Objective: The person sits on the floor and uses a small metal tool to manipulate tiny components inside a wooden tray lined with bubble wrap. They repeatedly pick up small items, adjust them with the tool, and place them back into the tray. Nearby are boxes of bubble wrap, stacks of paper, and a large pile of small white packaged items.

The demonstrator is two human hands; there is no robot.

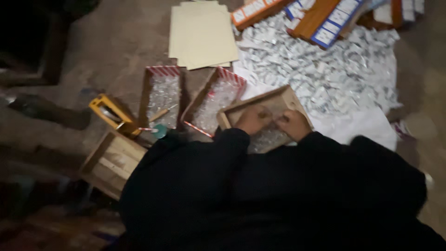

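**Both hands working inside a shallow wooden tray of clear packets**

The shallow, light-brown wooden tray (pixel 274 100) is lying on the floor right in front of the person, half filled with small clear shiny packets (pixel 267 137). Both hands are resting inside it, side by side and nearly touching. The left hand (pixel 253 119) is curling its fingers down onto the packets; the right hand (pixel 293 123) is doing the same just beside it. The picture is blurred, so I cannot tell how tight each grip is or whether either one is pinching a packet. Black sleeves are covering both arms up to the wrists.

Just left of the tray, two red-and-white edged cardboard boxes (pixel 163 95) are lying open, each also holding clear packets. Farther left, one small yellow box-shaped tool (pixel 113 114) is sitting beside one slatted wooden crate (pixel 111 162).

Beyond the tray, a wide heap of small white paper slips (pixel 334 69) is spreading over a white sheet. A stack of cream card sheets (pixel 202 35) is lying behind the boxes, and several long orange-and-blue cartons (pixel 325 18) are lying at the far edge of the heap.
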